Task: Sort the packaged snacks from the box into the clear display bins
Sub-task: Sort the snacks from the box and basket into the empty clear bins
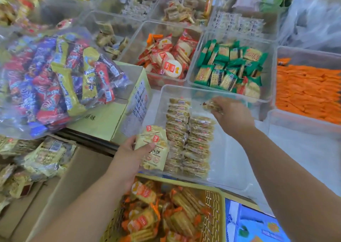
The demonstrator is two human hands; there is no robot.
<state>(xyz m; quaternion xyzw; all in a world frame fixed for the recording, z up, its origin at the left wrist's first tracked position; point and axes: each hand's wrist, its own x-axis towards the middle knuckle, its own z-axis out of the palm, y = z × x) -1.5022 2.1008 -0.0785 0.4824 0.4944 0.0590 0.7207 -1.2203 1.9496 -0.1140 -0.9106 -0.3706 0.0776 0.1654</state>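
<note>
A large clear display bin was seen at the centre, with other bins of snacks behind it. An open cardboard box was seen at lower left, with cream packets left in it. Two rows of packets were stood on edge along the bin's left side, running from its near wall toward its far wall, the right row shorter.

A stack of cream packets was gripped by the left hand at the bin's near left corner, thumb curled over the front, long axis pointing away from the person, red labels at the far end.

One small packet was pinched in the curled fingers of the right hand, above the far end of the shorter row. It was blurred, and its long axis seemed to lie crosswise.

Filling the bin was judged to be the step in hand. Next, the packet would need to be set on edge, square with its row.
</note>
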